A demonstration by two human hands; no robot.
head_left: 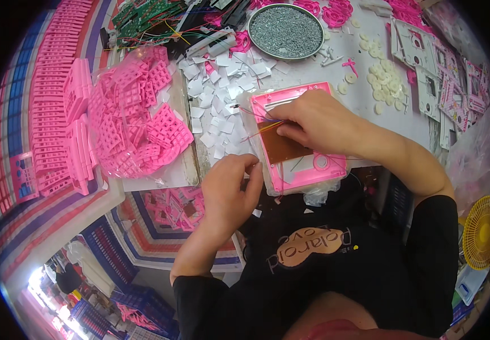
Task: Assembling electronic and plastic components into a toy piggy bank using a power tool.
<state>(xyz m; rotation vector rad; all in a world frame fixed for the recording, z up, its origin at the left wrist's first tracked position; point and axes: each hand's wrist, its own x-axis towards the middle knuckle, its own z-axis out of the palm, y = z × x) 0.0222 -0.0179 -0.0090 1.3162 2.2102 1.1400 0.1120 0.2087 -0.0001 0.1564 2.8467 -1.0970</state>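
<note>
In front of me lies a pink plastic casing [298,180], open side up, on crumpled clear plastic. A brown circuit board [283,148] sits inside it. Thin coloured wires [263,130] run from the board over the casing's left edge. My right hand [324,120] reaches over the casing from the right, its thumb and forefinger closed on the wires by the board's upper part. Beside the casing's lower left edge is my left hand [228,184], fingers curled and thumb near the forefinger. Whatever it may pinch is too small to make out.
White paper squares [222,116] lie scattered left of the casing. Beyond it stands a round tray of small screws [286,31]. Cream discs [386,79] and white panels [424,85] lie right; a bag of pink keypads [137,113] and green circuit boards [148,22] lie left.
</note>
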